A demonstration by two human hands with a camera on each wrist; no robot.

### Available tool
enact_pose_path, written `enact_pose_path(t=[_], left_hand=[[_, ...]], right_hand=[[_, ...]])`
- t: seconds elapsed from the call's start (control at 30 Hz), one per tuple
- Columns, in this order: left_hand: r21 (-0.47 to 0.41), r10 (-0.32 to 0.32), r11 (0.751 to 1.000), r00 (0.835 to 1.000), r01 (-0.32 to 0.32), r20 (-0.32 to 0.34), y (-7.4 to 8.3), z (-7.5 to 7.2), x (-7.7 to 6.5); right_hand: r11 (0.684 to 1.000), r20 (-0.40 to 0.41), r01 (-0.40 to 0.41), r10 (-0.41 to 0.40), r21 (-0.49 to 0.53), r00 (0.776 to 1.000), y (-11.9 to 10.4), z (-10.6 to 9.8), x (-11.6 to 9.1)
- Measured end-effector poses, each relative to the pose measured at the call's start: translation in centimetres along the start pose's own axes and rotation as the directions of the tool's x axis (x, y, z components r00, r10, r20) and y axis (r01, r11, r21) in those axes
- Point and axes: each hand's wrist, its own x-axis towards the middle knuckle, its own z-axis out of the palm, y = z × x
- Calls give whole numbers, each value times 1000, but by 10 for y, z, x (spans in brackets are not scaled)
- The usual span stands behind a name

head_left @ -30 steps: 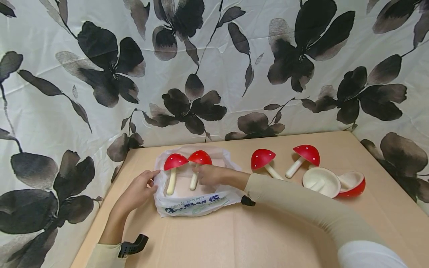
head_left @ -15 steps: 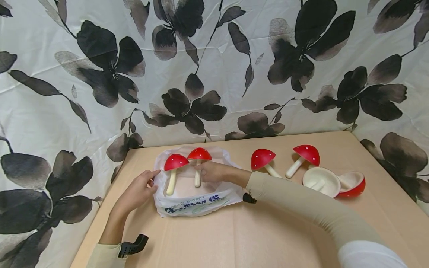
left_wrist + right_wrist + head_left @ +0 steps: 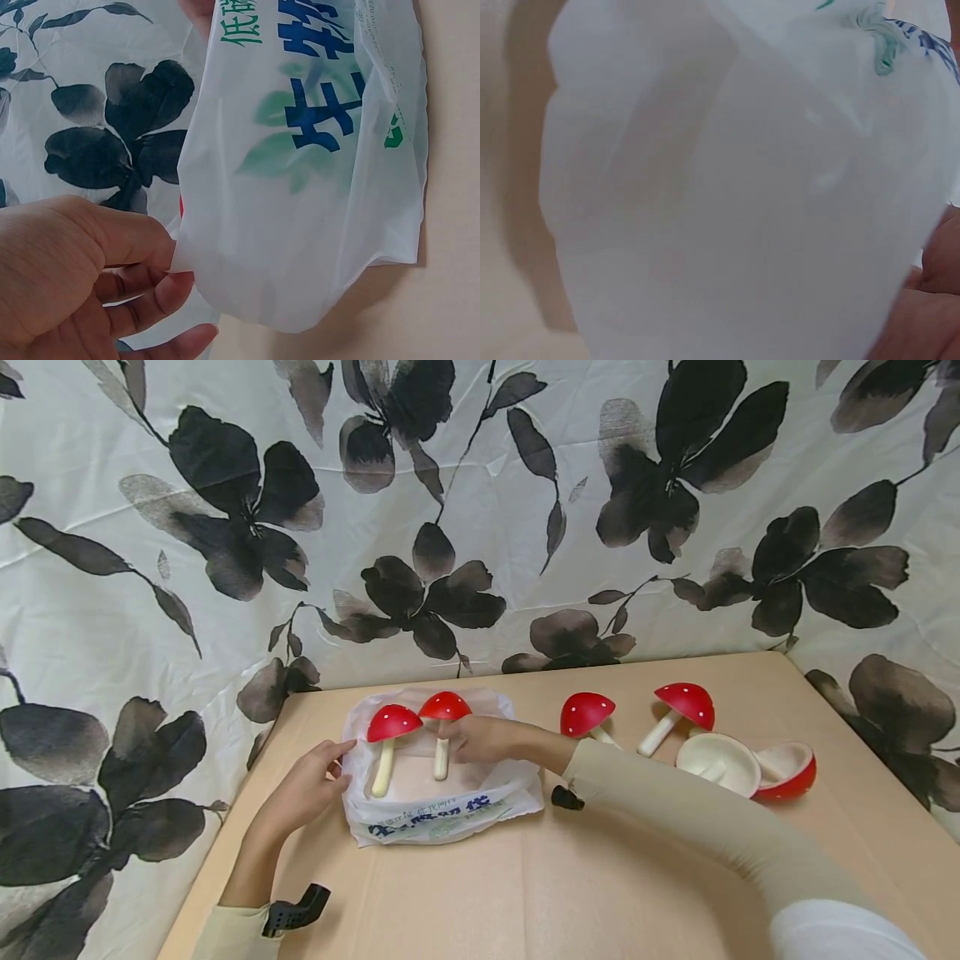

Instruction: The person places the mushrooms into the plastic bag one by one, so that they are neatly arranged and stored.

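Our two hands were apart from each other, with the mouth of the plastic bag (image 3: 435, 822) between them. With the left hand (image 3: 311, 789) we pinched the left edge of this bag between the thumb and a finger. With the right hand (image 3: 480, 741) we held the nearest red-capped mushroom (image 3: 446, 705) by its stem, just under the cap; this mushroom was in the opening of the bag.

Largest before us was a white cloth (image 3: 480, 485), which hung behind the table and carried big dark flowers and leaves. Next came the light brown table (image 3: 525, 893). Above it our beige right sleeve (image 3: 675, 802) reached across, and it hid part of one stem. On the table lay the bag, white and open, with blue and green printing on its wall.

Beside the held mushroom, to its left, a second mushroom (image 3: 393, 724) was also in the bag; whether the two caps touched, we could not tell. To the right of the bag we had four others on the table. A third mushroom (image 3: 587, 714) and a fourth mushroom (image 3: 686, 706) showed their red tops, while a fifth mushroom (image 3: 718, 766) and a sixth mushroom (image 3: 786, 774) showed pale, hollow undersides. Smaller were the black wrist device (image 3: 296, 912) on our left arm and a similar black device (image 3: 567, 798) by the right cuff. Smallest were the white dots on the red caps.
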Motion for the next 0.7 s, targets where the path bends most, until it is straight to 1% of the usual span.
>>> enact_pose_path(t=[0.07,0.2,0.43,0.6,0.7], left_hand=[[-1,-4,1000,1000,4,1,0,0,0],[-3,-2,1000,1000,2,1,0,-1,-1],[5,40,999,999,-40,-14,2,-2,-1],[2,53,999,998,-53,-20,4,-1,-2],[-2,57,998,998,-57,-22,4,-1,-2]], right_hand=[[1000,9,2,-2,-3,1000,0,-3,-5],[1000,33,11,-12,25,999,1,-11,-18],[996,39,51,-53,67,998,3,-26,-37],[992,48,37,-43,124,998,5,-33,-54],[990,44,29,-36,136,998,7,-37,-64]])
